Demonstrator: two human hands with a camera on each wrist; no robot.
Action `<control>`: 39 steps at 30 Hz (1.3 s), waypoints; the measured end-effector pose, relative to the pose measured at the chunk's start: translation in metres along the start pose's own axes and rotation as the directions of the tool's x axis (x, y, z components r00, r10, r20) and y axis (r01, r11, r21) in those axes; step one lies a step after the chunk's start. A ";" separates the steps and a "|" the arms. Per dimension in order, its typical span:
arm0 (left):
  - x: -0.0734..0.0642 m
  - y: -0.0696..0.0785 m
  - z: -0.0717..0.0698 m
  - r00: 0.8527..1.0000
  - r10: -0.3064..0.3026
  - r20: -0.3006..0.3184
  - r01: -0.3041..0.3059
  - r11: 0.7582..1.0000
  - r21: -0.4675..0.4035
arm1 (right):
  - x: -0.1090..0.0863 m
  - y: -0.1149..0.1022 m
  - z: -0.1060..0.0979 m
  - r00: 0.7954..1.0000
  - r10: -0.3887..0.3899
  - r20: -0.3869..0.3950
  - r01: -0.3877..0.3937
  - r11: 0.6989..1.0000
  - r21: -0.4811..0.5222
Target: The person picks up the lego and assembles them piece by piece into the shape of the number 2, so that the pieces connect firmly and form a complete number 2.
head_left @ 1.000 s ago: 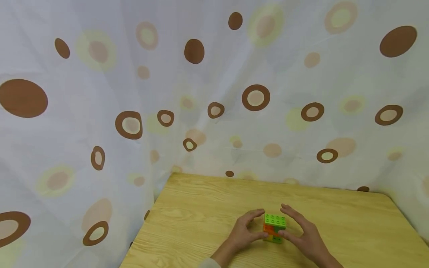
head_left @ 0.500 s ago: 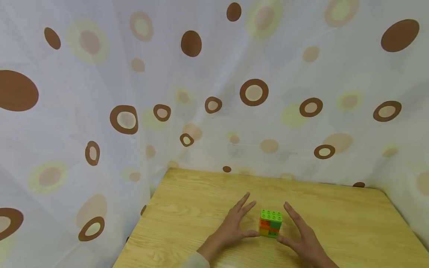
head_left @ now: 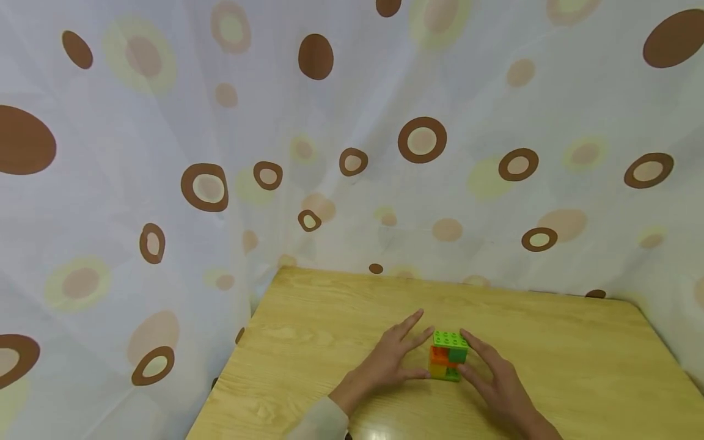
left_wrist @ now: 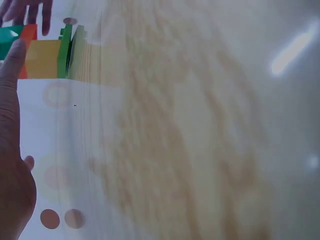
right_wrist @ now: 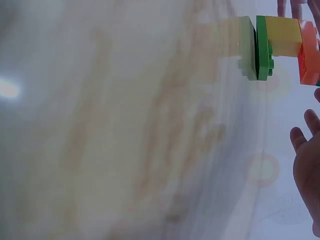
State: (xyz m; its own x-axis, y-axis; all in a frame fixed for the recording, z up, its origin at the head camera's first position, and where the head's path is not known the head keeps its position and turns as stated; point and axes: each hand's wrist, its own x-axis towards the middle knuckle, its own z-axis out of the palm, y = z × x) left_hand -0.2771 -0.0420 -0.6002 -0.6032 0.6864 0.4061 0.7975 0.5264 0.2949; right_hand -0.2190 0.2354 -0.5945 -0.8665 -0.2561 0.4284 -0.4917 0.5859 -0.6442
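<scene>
A small stack of toy building bricks stands upright on the table. In the head view its top is a studded light green brick (head_left: 450, 339), above an orange brick (head_left: 438, 354) and a dark green brick (head_left: 458, 355). Lower down are a yellow brick (head_left: 437, 370) and a green base plate (head_left: 453, 376). My left hand (head_left: 385, 360) is at the stack's left side, fingers spread, thumb tip near the yellow brick. On the right, my right hand (head_left: 505, 388) has its index fingertip by the top corner and its thumb near the lower edge; contact is unclear.
The wood-grain table (head_left: 324, 305) reaches back to a white curtain (head_left: 352, 110) with brown and yellow spots, which also hangs along the left side. Light glares off the tabletop near the front.
Half a second ago both hands stood farther from the stack; now they have come closer to it. The left fingers are more spread than one second ago. The head view has shifted slightly.
</scene>
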 end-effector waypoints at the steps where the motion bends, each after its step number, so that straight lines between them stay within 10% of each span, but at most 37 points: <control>1: 0.001 0.000 0.000 1.000 -0.015 0.014 0.015 1.000 0.007 | 0.001 -0.001 0.000 1.000 0.025 0.011 -0.025 1.000 0.005; 16: 0.025 0.000 0.031 0.970 -0.174 0.170 0.168 0.985 0.049 | 0.019 0.009 0.000 0.974 0.162 0.157 -0.174 0.982 0.068; 39: 0.042 0.000 0.009 0.891 -0.309 0.333 0.254 0.947 0.198 | 0.043 0.020 -0.020 0.898 0.172 0.404 -0.045 0.951 -0.305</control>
